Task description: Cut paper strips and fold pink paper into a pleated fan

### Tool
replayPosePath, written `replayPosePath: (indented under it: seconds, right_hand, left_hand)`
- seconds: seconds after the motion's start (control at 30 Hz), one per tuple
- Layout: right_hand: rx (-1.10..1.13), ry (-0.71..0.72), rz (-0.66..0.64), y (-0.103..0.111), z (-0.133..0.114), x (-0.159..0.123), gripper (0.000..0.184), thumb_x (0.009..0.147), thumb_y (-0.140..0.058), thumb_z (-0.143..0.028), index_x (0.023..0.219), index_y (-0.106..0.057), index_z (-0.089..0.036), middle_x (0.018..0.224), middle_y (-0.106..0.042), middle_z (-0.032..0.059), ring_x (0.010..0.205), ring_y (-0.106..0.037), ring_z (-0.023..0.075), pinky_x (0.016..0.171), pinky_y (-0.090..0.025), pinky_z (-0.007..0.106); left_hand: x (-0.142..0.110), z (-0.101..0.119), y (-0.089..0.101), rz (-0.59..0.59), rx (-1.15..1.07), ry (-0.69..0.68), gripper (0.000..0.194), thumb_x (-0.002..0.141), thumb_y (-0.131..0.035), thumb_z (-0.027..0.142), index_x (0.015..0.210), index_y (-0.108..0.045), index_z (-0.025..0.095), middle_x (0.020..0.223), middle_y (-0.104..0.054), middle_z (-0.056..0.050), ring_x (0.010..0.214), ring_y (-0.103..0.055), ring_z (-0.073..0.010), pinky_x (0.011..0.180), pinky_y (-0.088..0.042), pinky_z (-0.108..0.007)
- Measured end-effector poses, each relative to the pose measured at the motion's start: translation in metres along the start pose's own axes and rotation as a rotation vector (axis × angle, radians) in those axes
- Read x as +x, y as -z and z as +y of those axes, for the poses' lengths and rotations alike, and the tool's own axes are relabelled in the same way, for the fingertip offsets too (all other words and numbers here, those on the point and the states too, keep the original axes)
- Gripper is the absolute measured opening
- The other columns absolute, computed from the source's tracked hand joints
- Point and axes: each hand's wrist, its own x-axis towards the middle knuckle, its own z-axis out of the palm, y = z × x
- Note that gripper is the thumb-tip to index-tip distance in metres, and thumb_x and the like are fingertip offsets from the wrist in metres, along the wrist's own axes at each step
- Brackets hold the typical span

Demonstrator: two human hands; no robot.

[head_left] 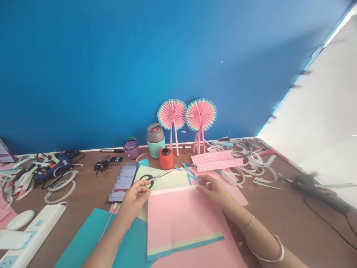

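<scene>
A pink paper sheet lies in front of me, with yellow and blue bands along its near edge and a white strip along its far edge. At the far left corner, my left hand pinches the sheet between thumb and fingers. My right hand is closed on the far right corner, partly covering it. Just beyond the sheet, black-handled scissors rest on pale yellow paper. Thin blue paper strips lie near my right fingers. Under the sheet are more pink paper and blue paper.
Two round pleated paper fans lean on the blue wall. Before them stand a teal jar, a red spool and a purple cup. A phone, power strip, curled white strips and a glue gun lie around.
</scene>
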Motion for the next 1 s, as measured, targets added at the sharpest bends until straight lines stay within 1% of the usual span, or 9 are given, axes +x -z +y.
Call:
replayPosePath:
  seconds: [0.2,0.27,0.33,0.4,0.47,0.6,0.77,0.9,1.0]
  right_hand:
    - [0.021,0.043,-0.018,0.006,-0.002,0.000,0.035,0.073,-0.058,-0.029,0.104,-0.063,-0.016,0.090,-0.066,0.0054,0.076,-0.060,0.0186,0.069,-0.048,0.031]
    - [-0.017,0.161,0.033,0.007,-0.001,0.000,0.032,0.075,-0.057,-0.030,0.103,-0.064,-0.017,0.103,-0.065,0.0084,0.077,-0.060,0.0188,0.069,-0.049,0.033]
    - [-0.057,0.335,0.070,0.005,-0.001,0.000,0.032,0.078,-0.056,-0.031,0.106,-0.065,-0.019,0.117,-0.061,0.0106,0.090,-0.060,0.0221,0.077,-0.049,0.036]
    - [-0.118,0.458,0.071,0.003,-0.001,-0.001,0.032,0.080,-0.056,-0.033,0.109,-0.065,-0.021,0.121,-0.060,0.0111,0.107,-0.054,0.0262,0.090,-0.044,0.042]
    - [-0.193,0.484,0.050,0.001,-0.001,-0.002,0.032,0.081,-0.057,-0.034,0.109,-0.066,-0.021,0.118,-0.063,0.0107,0.116,-0.050,0.0285,0.098,-0.037,0.047]
    - [-0.225,0.433,0.011,0.000,-0.001,-0.002,0.025,0.083,-0.053,-0.031,0.100,-0.067,-0.019,0.103,-0.067,0.0094,0.103,-0.057,0.0264,0.092,-0.042,0.043]
    - [-0.028,0.352,-0.031,0.004,-0.001,-0.001,0.017,0.083,-0.053,-0.032,0.078,-0.062,-0.017,0.085,-0.066,0.0053,0.082,-0.061,0.0197,0.076,-0.047,0.031]
    - [0.005,0.393,-0.012,0.005,-0.001,0.000,0.017,0.082,-0.054,-0.032,0.075,-0.062,-0.018,0.082,-0.066,0.0047,0.081,-0.060,0.0193,0.075,-0.046,0.031]
    - [-0.064,0.485,0.000,0.006,-0.004,-0.001,0.018,0.084,-0.053,-0.031,0.076,-0.064,-0.019,0.085,-0.067,0.0058,0.086,-0.060,0.0204,0.081,-0.045,0.034]
  left_hand:
    - [-0.001,0.006,0.008,-0.072,-0.188,0.068,0.040,0.068,-0.068,0.038,0.100,-0.058,0.017,0.069,-0.061,0.001,0.075,-0.059,-0.0182,0.077,-0.041,-0.030]
    - [-0.001,0.006,0.008,-0.090,-0.213,0.063,0.040,0.067,-0.069,0.039,0.099,-0.059,0.017,0.068,-0.061,0.001,0.071,-0.058,-0.0171,0.074,-0.041,-0.028]
    - [-0.002,0.007,0.007,-0.112,-0.235,0.053,0.040,0.066,-0.069,0.039,0.099,-0.060,0.017,0.068,-0.061,0.002,0.069,-0.056,-0.0160,0.070,-0.040,-0.027]
    - [-0.002,0.008,0.007,-0.133,-0.256,0.043,0.039,0.066,-0.070,0.038,0.099,-0.061,0.017,0.068,-0.060,0.002,0.067,-0.054,-0.0147,0.068,-0.039,-0.026]
    - [-0.003,0.008,0.006,-0.142,-0.278,0.037,0.039,0.066,-0.071,0.037,0.099,-0.061,0.018,0.068,-0.060,0.001,0.065,-0.053,-0.0137,0.065,-0.039,-0.025]
    - [-0.002,0.006,0.006,-0.132,-0.326,0.041,0.039,0.066,-0.072,0.038,0.099,-0.062,0.018,0.074,-0.063,-0.001,0.067,-0.055,-0.0139,0.064,-0.041,-0.025]
    - [-0.002,0.007,0.003,-0.128,-0.434,0.101,0.046,0.068,-0.072,0.046,0.103,-0.062,0.018,0.085,-0.068,-0.005,0.078,-0.061,-0.0176,0.071,-0.046,-0.027]
    - [-0.003,0.007,-0.001,-0.198,-0.410,0.122,0.047,0.071,-0.065,0.056,0.100,-0.064,0.018,0.089,-0.070,-0.007,0.081,-0.063,-0.0204,0.076,-0.048,-0.031]
    - [-0.001,0.001,-0.003,-0.150,-0.235,0.079,0.040,0.067,-0.068,0.054,0.083,-0.067,0.017,0.081,-0.070,-0.005,0.080,-0.063,-0.0213,0.076,-0.048,-0.030]
